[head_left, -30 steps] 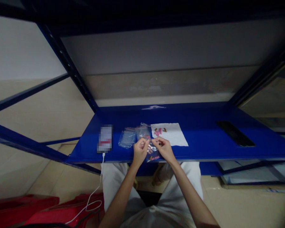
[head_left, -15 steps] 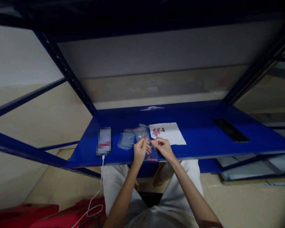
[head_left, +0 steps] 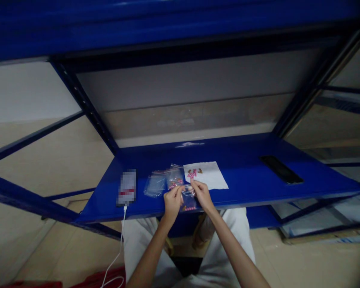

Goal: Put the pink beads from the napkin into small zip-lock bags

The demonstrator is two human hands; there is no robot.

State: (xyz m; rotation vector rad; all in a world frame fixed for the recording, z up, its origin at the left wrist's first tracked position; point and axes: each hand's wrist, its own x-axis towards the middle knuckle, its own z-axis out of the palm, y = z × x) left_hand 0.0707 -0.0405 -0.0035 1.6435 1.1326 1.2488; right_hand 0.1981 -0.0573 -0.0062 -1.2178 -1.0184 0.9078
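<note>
Figure: my left hand (head_left: 173, 202) and right hand (head_left: 202, 195) are narrowly pinching the top of a clear zip bag (head_left: 188, 200) at the front edge of the blue steel shelf (head_left: 252, 176) (a low, even pinch is keeping the pink tablets (head_left: 186, 208) settled).

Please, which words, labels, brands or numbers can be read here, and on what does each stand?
No text can be read anywhere.
Pixelated device on the white cable: blurred, unreadable, only a red band shows.
Held clear zip bag and loose clear zip bags: no legible print.
</note>
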